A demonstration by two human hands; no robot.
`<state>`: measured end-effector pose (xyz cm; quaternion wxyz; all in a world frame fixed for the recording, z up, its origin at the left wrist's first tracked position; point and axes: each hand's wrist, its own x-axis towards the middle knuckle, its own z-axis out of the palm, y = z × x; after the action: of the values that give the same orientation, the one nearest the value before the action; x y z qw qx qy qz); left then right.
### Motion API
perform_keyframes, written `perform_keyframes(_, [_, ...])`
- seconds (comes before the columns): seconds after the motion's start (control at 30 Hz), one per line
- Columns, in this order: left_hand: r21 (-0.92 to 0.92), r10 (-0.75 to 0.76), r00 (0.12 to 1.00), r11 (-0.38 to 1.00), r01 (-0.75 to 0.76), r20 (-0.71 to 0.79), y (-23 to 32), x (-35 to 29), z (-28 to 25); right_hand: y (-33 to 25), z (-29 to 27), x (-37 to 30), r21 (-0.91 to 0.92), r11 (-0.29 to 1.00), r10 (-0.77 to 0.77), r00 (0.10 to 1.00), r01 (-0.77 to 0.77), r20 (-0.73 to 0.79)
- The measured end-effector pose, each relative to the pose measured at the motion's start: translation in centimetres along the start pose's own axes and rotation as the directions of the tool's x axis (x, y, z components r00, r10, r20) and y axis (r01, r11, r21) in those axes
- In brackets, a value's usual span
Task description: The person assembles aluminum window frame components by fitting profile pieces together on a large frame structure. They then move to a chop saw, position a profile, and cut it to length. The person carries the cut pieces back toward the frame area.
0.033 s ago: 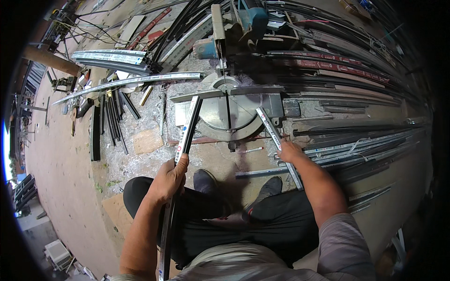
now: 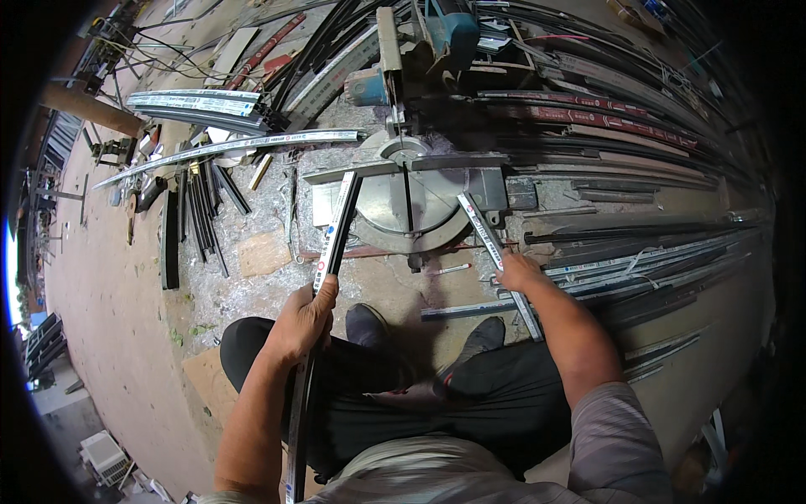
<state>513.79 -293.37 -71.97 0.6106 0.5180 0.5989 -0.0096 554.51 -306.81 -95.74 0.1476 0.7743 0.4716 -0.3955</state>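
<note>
My left hand (image 2: 306, 312) is closed round a long dark metal profile (image 2: 337, 223) with a white printed film. Its far end reaches the fence of a miter saw (image 2: 409, 206), and its near end runs down past my left knee. My right hand (image 2: 519, 273) grips a shorter film-covered profile (image 2: 483, 225) that slants from the right side of the saw's round table toward my right foot. The saw's blue motor housing (image 2: 453, 38) stands beyond the table. The fingertips of my right hand are partly hidden.
Bundles of profiles (image 2: 621, 273) lie on the floor at right. More long bars (image 2: 604, 118) stretch behind them. A bowed film-covered strip (image 2: 227, 153) and dark offcuts (image 2: 201, 210) lie at left. A marker-like white stick (image 2: 453, 269) rests before the saw. A cardboard piece (image 2: 264, 254) lies nearby.
</note>
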Motion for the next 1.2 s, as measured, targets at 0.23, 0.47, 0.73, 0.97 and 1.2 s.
perform_keyframes(0.23, [-0.024, -0.025, 1.0, 0.999, 0.025, 0.009, 0.2, 1.8, 0.6, -0.5, -0.4, -0.1, -0.009, 1.0, -0.002, 0.999, 0.002, -0.034])
perform_keyframes(0.47, [-0.1, -0.05, 0.998, 0.994, 0.052, 0.024, 0.7, 2.8, 0.2, -0.8, -1.9, 0.0, -0.016, 0.995, 0.096, 0.995, -0.096, 0.003])
perform_keyframes(0.73, [0.05, 0.024, 0.997, 0.998, -0.028, 0.07, -0.6, 3.9, 0.5, -1.6, -11.0, -0.7, 0.28, 0.952, 0.052, 0.835, 0.124, -0.548])
perform_keyframes(0.97, [0.1, 0.016, 0.995, 0.995, -0.027, 0.102, 1.3, 3.4, 2.0, -6.8, -28.7, -2.2, 0.565, 0.577, 0.063, 0.658, 0.59, -0.751])
perform_keyframes(1.2, [0.077, 0.001, 0.995, 0.997, -0.009, 0.096, 2.6, 3.2, 2.1, -15.3, -39.1, -2.1, 0.563, 0.464, -0.118, 0.678, 0.683, -0.725])
